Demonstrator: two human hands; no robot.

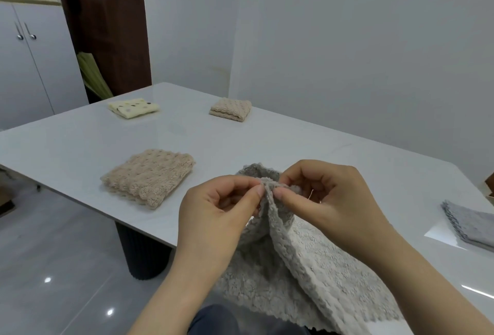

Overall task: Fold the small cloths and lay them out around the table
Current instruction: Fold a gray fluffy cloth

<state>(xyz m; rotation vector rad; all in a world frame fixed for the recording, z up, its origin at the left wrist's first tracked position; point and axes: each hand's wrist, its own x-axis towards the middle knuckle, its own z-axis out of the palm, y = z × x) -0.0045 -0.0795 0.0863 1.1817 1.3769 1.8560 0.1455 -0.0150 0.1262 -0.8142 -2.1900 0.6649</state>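
A fluffy grey cloth (302, 267) hangs unfolded over the near edge of the white table (80, 147). My left hand (216, 214) and my right hand (328, 201) both pinch its top edge, thumbs and fingertips close together, lifting that edge above the tabletop. A folded beige cloth (148, 176) lies to the left of my hands. Farther back lie a folded cream cloth with dots (133, 107) and another folded beige cloth (231, 109). A folded grey cloth (470, 225) lies at the right edge.
The table stands on a dark ribbed pedestal (144, 254) over a glossy grey floor. White cabinets (32, 67) and a dark brown door (107, 27) are at the back left; a white wall runs along the table's right side.
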